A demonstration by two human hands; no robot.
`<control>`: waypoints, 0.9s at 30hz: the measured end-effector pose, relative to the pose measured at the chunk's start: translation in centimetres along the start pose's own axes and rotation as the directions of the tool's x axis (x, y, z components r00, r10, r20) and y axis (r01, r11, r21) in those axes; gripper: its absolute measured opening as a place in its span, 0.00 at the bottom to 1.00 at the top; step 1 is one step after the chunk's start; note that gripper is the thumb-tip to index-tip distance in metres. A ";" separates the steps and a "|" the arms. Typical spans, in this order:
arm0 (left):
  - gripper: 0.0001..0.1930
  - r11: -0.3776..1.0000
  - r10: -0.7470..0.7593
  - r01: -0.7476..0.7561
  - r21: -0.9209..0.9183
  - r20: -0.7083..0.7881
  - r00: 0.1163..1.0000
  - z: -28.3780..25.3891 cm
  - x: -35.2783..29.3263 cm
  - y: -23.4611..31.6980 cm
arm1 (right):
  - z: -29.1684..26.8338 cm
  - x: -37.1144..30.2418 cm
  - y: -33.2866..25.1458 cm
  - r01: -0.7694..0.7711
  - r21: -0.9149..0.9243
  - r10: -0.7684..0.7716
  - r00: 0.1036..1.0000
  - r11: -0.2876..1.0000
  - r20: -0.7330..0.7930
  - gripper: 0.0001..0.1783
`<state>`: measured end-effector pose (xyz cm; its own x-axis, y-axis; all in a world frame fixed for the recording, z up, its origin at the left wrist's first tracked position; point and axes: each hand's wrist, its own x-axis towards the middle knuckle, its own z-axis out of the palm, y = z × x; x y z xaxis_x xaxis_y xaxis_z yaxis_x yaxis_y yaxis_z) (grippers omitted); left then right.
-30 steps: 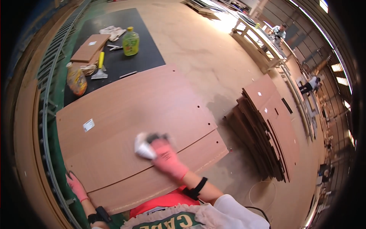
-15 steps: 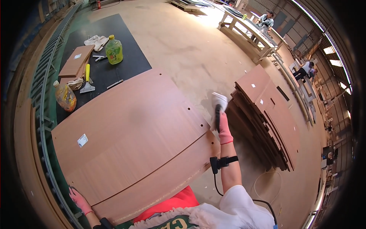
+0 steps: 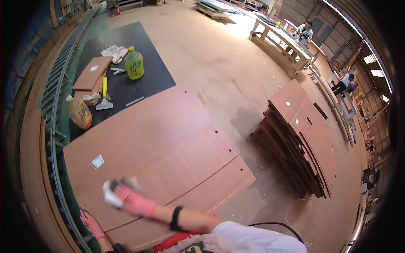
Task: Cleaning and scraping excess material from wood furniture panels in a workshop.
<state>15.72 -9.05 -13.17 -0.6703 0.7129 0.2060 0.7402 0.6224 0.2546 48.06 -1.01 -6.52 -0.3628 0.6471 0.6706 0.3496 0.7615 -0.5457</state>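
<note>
A large reddish-brown wood panel (image 3: 168,139) with dark holes along its right side, a white label and a long groove lies in front of me. My right hand (image 3: 130,200), in a pink and dark work glove, is closed on a white cloth (image 3: 110,197) over the panel's left part; motion blurs both. At the panel's lower left edge rests my left hand (image 3: 91,223), in a similar glove, its fingers stretched out along the edge and holding no loose thing.
Behind the panel, a black board (image 3: 145,63) carries a green bottle (image 3: 134,65), a yellow-handled scraper (image 3: 104,95), a rag and small wood pieces. An orange-filled bottle (image 3: 80,114) stands left. Stacked panels (image 3: 299,126) rise at right. A roller conveyor (image 3: 55,156) runs along the left. People work far right.
My right hand has swept with the cloth from beyond the panel's right edge across to its left part. The left hand stays at the edge. The view has shifted slightly.
</note>
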 end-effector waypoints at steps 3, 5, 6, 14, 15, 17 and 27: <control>0.22 0.922 0.175 -0.207 0.326 0.125 0.977 1.5 0.7 -3.0 | 8.1 0.5 -4.3 -0.147 0.226 0.035 0.899 0.963 0.437 0.21; 0.18 0.707 0.449 -0.379 0.597 0.034 0.893 -0.3 -0.1 -1.3 | 9.2 0.5 -3.8 -0.043 0.094 -0.004 0.890 0.995 0.456 0.21; 0.16 0.562 0.655 -0.373 0.738 -0.122 0.745 -3.6 -1.8 1.0 | 6.2 1.8 -5.1 -0.112 0.059 0.054 0.799 0.992 0.599 0.22; 0.12 0.888 0.422 -0.353 0.295 -0.216 0.880 -4.7 -2.9 0.4 | -16.8 -3.6 7.1 -0.468 -0.486 0.437 0.880 0.738 -0.184 0.17; 0.17 0.961 0.085 -0.089 -0.263 -0.026 0.996 -9.0 -4.0 5.7 | -19.1 -6.8 10.6 -0.541 -0.669 0.400 0.837 0.510 -0.372 0.20; 0.19 0.925 0.119 -0.093 -0.367 0.050 0.992 -10.6 -4.0 2.9 | -21.9 -6.3 10.4 -0.617 -0.741 0.587 0.712 0.263 -0.385 0.31; 0.31 0.822 0.163 0.161 -0.547 0.497 0.853 -11.2 -7.7 -7.0 | 0.9 3.2 -1.4 -0.211 -0.720 0.546 0.794 0.661 0.269 0.33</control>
<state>15.05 -22.50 -5.94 -0.4243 0.8697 -0.2521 0.4707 0.4497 0.7591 45.67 0.09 -4.03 -0.3291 0.9391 0.0993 0.9296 0.3407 -0.1406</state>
